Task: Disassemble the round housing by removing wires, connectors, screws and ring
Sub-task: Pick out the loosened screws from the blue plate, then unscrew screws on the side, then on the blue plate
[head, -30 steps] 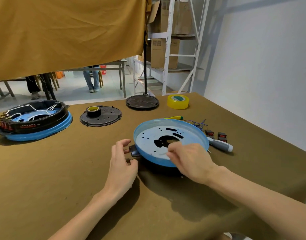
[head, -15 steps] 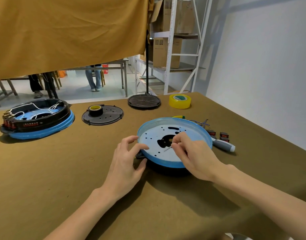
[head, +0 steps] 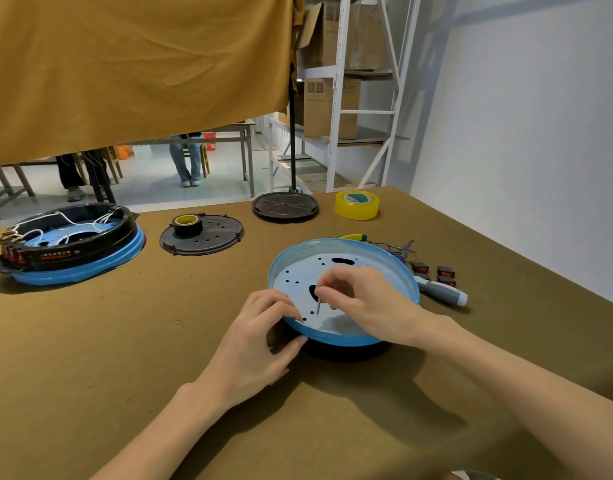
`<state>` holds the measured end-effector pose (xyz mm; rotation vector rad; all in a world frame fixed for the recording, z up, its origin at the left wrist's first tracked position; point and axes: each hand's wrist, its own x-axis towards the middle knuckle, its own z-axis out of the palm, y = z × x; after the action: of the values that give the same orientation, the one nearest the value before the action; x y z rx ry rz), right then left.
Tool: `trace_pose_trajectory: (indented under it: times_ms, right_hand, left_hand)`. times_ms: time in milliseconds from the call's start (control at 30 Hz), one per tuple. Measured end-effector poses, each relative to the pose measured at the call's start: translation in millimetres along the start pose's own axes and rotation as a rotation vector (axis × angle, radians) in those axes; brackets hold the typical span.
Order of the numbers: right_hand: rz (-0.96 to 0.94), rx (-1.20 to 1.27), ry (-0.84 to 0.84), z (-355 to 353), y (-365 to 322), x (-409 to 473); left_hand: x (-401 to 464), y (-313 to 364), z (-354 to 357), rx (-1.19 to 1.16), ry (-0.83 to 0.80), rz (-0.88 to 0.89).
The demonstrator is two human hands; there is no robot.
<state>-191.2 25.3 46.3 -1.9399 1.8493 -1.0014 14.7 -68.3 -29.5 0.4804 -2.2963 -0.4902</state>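
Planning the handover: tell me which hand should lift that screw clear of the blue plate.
Right. The right hand already pinches the screw over the plate; the left hand grips the plate's near rim, steadying it.

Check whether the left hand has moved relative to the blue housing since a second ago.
Yes. The left hand has closed in on the blue housing's near-left rim and now holds it; before it rested just beside it.

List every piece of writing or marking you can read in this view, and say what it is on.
None can be read.
Black housing on the left: a red label strip on its side wall, too blurred to read.
Cardboard boxes on the shelf: small printed symbols, too small to read.
Yellow tape roll: no writing visible.
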Motion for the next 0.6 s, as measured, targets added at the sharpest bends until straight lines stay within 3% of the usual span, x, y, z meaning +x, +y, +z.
trace_pose_trajectory:
  times_ms: [200,400,500,600]
  right_hand:
    - [0.013,0.050,0.232,-7.8,10.0,-7.3]
    - [0.141,0.071,0.679,-44.1,46.7,-22.9]
    - [0.296,0.187,0.723,-60.4,76.2,-34.9]
    - [0.431,-0.022,0.612,-65.5,102.0,-49.9]
  left_hand:
    - [0.9,-2.9,-6.2,0.086,-0.046,-0.001]
    - [5.6,-6.6,-6.4,0.119,0.116,-0.046]
    - [3.1,-3.6,-2.4,0.090,0.032,0.011]
    - [2.0,-5.1,0.0,0.140,-0.016,0.029]
